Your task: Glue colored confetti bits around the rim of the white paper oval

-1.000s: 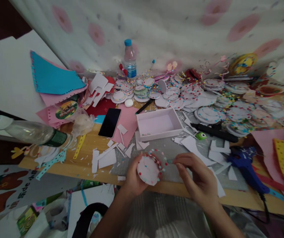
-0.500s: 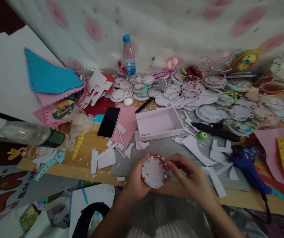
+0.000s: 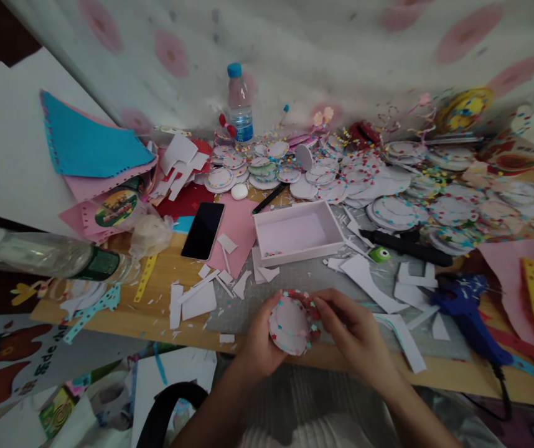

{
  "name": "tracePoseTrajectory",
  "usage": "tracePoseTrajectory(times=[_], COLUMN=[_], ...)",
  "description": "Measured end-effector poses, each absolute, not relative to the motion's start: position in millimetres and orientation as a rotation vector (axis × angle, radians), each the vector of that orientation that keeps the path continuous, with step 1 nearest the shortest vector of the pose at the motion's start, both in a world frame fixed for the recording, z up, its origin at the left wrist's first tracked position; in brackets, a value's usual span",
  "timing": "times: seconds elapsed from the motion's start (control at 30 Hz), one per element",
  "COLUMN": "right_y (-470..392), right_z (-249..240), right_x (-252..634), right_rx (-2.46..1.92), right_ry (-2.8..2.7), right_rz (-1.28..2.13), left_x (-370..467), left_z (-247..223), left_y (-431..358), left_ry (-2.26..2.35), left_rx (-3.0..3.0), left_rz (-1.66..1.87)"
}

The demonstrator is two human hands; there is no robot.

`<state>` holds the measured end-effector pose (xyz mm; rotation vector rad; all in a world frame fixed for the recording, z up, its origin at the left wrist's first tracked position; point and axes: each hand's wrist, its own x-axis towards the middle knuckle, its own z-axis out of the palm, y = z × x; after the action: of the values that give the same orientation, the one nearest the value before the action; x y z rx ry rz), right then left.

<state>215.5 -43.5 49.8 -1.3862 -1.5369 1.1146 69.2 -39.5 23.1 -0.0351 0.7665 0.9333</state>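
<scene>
My left hand [image 3: 263,339] holds a round white paper piece [image 3: 290,325] by its left side, above the table's front edge. Small red and blue stars and dots line the rim of the piece. At its upper right rim, my right hand [image 3: 345,320] is closed in a pinch, with thumb and forefinger together; whatever lies between those fingertips is too small to make out. Beyond the hands sits an open white box [image 3: 299,233] with a few tiny bits in its near left corner.
White paper scraps [image 3: 199,298] and a phone [image 3: 203,231] lie left of the box. Piles of decorated paper rounds [image 3: 395,213] line the back. A blue glue gun [image 3: 475,317] is at right, a clear bottle [image 3: 56,252] at left, a water bottle [image 3: 240,112] behind.
The round piece has shifted slightly right and turned a little in my left hand. My right hand stays at its rim, with the fingers slightly moved. The view has shifted slightly.
</scene>
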Motion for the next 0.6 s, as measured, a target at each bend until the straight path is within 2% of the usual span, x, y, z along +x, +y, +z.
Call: tracePoseTrajectory(times=[0.4, 0.6], right_y=[-44.6, -43.4], right_z=[51.0, 49.4], right_x=[216.3, 213.9], right_rx=[-1.425, -1.43], right_ry=[-1.504, -1.54], right_rz=[1.275, 1.249], left_x=[67.0, 65.2], left_z=[20.7, 20.0], left_y=[-41.5, -44.7], left_ry=[0.714, 0.627], left_rx=[-0.019, 0.092], left_rz=[0.974, 0.96])
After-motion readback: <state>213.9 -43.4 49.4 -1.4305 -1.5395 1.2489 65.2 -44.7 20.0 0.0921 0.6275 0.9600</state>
